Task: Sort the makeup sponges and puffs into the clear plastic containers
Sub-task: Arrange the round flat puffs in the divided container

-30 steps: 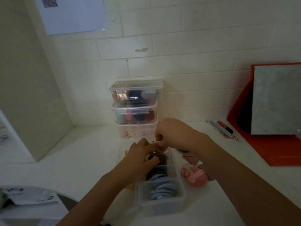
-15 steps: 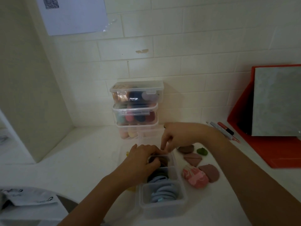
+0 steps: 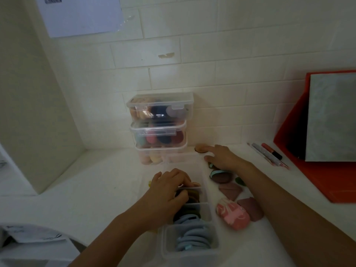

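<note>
the brown puffs (image 3: 192,195) stand on edge in the far compartment of the open divided container (image 3: 190,255), with olive puffs (image 3: 187,212) in the middle one and blue puffs (image 3: 192,239) in the nearest. each colour has its own slot, packed upright, probably so more fit. your left grip (image 3: 169,189) curls down over that far compartment, fingers and thumb round the brown puffs, likely to hold them upright and leave room for one more.

your right grip (image 3: 221,158) lies spread and holds nothing. its forefinger touches a tan puff (image 3: 200,147) near the wall, and the palm covers part of a ribboned brown puff (image 3: 221,177). that reach looks like picking the next piece.

unsorted pieces lie on the table (image 3: 96,180) just right of the container: a mauve wedge (image 3: 230,190) and a pink marbled sponge (image 3: 232,215), close enough for short trips. three closed containers (image 3: 159,130) are stacked against the wall, already filled. some pens (image 3: 269,154) lie farther right.
</note>
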Demonstrator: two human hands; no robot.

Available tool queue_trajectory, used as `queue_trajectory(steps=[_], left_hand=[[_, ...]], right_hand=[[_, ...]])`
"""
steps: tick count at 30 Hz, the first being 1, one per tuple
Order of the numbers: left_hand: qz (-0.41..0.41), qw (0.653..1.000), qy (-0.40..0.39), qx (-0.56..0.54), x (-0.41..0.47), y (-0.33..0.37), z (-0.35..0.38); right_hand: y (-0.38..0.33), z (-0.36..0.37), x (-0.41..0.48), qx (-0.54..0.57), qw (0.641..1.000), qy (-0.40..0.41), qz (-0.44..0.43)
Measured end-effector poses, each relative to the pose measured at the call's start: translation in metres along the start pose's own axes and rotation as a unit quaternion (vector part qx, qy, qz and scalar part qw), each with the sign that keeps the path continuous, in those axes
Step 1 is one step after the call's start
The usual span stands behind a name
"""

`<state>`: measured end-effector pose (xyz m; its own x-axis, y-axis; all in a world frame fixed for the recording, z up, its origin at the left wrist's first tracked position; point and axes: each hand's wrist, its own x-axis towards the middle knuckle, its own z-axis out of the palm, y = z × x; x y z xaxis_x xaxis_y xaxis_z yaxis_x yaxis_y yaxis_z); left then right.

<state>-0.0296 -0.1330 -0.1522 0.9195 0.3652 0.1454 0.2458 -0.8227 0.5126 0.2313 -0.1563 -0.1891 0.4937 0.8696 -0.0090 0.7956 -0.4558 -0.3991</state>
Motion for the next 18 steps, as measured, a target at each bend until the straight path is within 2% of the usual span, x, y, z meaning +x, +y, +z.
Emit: queue_trajectory(steps=[3, 7, 12, 18], left_hand=[[-0.011, 1.0, -0.007, -0.011, 0.0, 0.002, -0.001], [-0.01, 1.0, -0.005, -0.017, -0.001, 0.005, 0.0], [-0.004, 1.0, 0.0, -0.016, 0.0, 0.007, 0.001], [-0.009, 1.0, -0.002, -0.019, -0.001, 0.008, 0.002]], right_hand=[[0.001, 0.006, 0.007, 0.005, 1.0, 0.005, -0.022], [0.002, 0.002, 0.007, 0.142, 0.988, 0.031, -0.042], [-0.005, -0.003, -0.006, 0.225, 0.973, 0.045, -0.041], [-0.015, 0.008, -0.006, 0.124, 0.984, 0.019, -0.13]])
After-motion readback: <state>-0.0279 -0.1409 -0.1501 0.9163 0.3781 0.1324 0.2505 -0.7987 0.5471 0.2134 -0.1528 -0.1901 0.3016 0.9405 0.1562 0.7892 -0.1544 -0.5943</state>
